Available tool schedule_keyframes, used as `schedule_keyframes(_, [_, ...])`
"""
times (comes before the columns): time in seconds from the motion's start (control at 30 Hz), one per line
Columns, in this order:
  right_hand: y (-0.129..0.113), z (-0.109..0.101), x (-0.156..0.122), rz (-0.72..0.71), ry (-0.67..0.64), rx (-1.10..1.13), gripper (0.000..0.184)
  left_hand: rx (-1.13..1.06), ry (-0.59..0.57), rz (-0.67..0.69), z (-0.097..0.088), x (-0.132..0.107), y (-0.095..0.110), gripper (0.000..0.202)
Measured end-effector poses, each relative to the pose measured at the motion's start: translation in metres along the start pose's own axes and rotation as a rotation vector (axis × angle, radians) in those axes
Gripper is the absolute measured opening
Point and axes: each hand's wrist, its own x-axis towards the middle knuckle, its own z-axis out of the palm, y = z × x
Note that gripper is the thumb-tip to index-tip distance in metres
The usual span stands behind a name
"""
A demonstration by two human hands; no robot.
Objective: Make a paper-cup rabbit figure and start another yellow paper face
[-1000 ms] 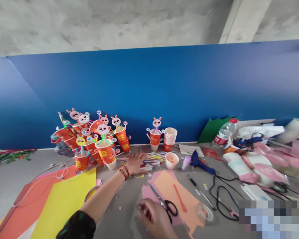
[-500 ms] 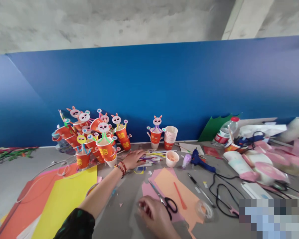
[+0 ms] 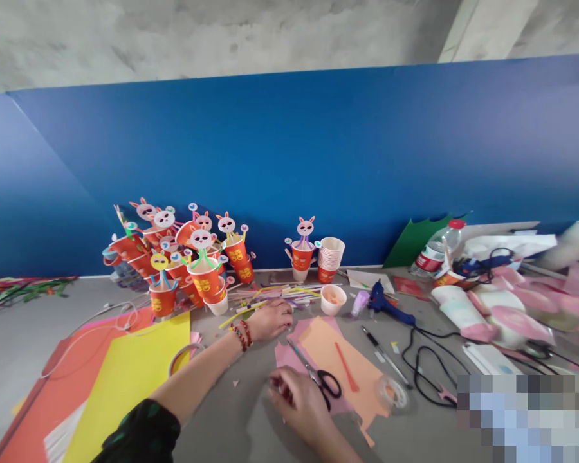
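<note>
Our left hand [image 3: 269,319] reaches beyond and to the left of the black-handled scissors [image 3: 315,375], its fingers bent and partly closed low over the worktop [image 3: 231,411], just beside a loose pile of thin coloured sticks [image 3: 305,292] that lies farther beyond the scissors. Our right hand [image 3: 299,402] is just left of the scissors' handles, fingers curled inward; we cannot tell whether either hand grips anything. Right of the scissors we have a red-orange strip [image 3: 346,366] on orange paper [image 3: 325,341].

Grey table [image 3: 241,405]: coloured sticks [image 3: 300,293], cup stack [image 3: 330,260], glue gun [image 3: 392,311], pen [image 3: 385,355]
</note>
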Motion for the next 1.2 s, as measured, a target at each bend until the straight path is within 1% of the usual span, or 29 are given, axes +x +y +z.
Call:
schedule_keyframes(0.13, [-0.002, -0.001, 0.000, 0.001, 0.004, -0.014, 0.020, 0.013, -0.027, -0.009, -0.012, -0.018, -0.002, 0.014])
schedule_keyframes(0.27, [-0.005, -0.002, 0.000, -0.018, -0.005, -0.022, 0.021, 0.019, -0.028, -0.081, -0.022, -0.042, -0.001, 0.014])
schedule_keyframes(0.33, [-0.006, -0.002, -0.001, -0.029, -0.007, -0.029, 0.019, 0.020, -0.018, -0.116, -0.022, -0.051, 0.002, 0.020])
schedule_keyframes(0.4, [-0.007, -0.003, -0.001, -0.031, 0.002, -0.039, 0.018, 0.016, -0.012, -0.127, -0.017, -0.057, 0.008, 0.031])
schedule_keyframes(0.47, [-0.007, -0.002, -0.001, -0.028, 0.012, -0.039, 0.018, 0.004, -0.014, -0.110, -0.012, -0.064, 0.014, 0.041])
schedule_keyframes(0.53, [-0.007, -0.002, -0.002, -0.024, 0.025, -0.030, 0.018, -0.010, -0.020, -0.081, -0.008, -0.073, 0.020, 0.046])
schedule_keyframes(0.67, [-0.008, -0.002, -0.003, -0.023, 0.038, -0.018, 0.018, -0.034, -0.018, -0.057, -0.012, -0.102, 0.027, 0.036])
schedule_keyframes(0.73, [-0.009, -0.003, -0.003, -0.023, 0.029, -0.011, 0.018, -0.037, -0.010, -0.083, -0.017, -0.115, 0.029, 0.033])
schedule_keyframes(0.8, [-0.010, -0.004, -0.003, -0.030, 0.019, -0.002, 0.018, -0.033, 0.004, -0.131, -0.020, -0.122, 0.030, 0.035])
schedule_keyframes(0.9, [-0.011, -0.006, -0.003, -0.039, 0.018, 0.001, 0.019, -0.019, 0.028, -0.205, -0.019, -0.119, 0.032, 0.040])
schedule_keyframes(1.03, [-0.012, -0.007, -0.003, -0.030, 0.031, 0.004, 0.019, 0.021, 0.023, -0.293, -0.010, -0.094, 0.037, 0.042])
schedule_keyframes(1.1, [-0.012, -0.007, -0.002, -0.020, 0.033, 0.010, 0.019, 0.055, 0.002, -0.343, -0.006, -0.079, 0.037, 0.036])
schedule_keyframes(1.2, [-0.010, -0.006, -0.002, -0.008, 0.025, 0.010, 0.020, 0.104, -0.043, -0.393, -0.004, -0.059, 0.032, 0.023])
